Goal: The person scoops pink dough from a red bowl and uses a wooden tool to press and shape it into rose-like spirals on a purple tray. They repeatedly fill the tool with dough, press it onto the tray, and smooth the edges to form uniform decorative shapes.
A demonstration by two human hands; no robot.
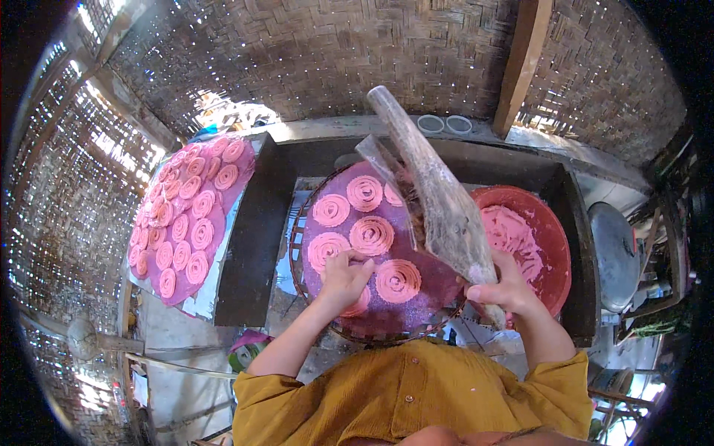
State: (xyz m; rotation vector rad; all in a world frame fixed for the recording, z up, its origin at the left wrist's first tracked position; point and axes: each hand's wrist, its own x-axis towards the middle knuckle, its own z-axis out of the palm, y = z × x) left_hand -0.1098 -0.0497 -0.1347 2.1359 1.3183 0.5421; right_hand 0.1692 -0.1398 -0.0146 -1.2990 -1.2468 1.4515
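My right hand (506, 290) grips the near end of a large weathered wooden press (446, 204), a thick forked piece of timber slanting away over the tray. Under it lies a round woven tray (293, 256) lined with a purple sheet (439, 290). Several pink dough spirals sit on this sheet, among them a coil (398, 281) right of my left hand. My left hand (346, 281) is over the near-left spirals, fingers bent and drawn together beside a dough coil (327, 249). Whether anything is between those fingertips is hidden. The press covers part of one far spiral.
A red basin (554, 267) of pink dough (513, 238) stands right of the tray. Dark wooden boards (249, 230) border the work area. To the left, another purple sheet (178, 293) carries many spirals. Two small cups (431, 124) stand on the back ledge; a metal lid (613, 256) leans far right.
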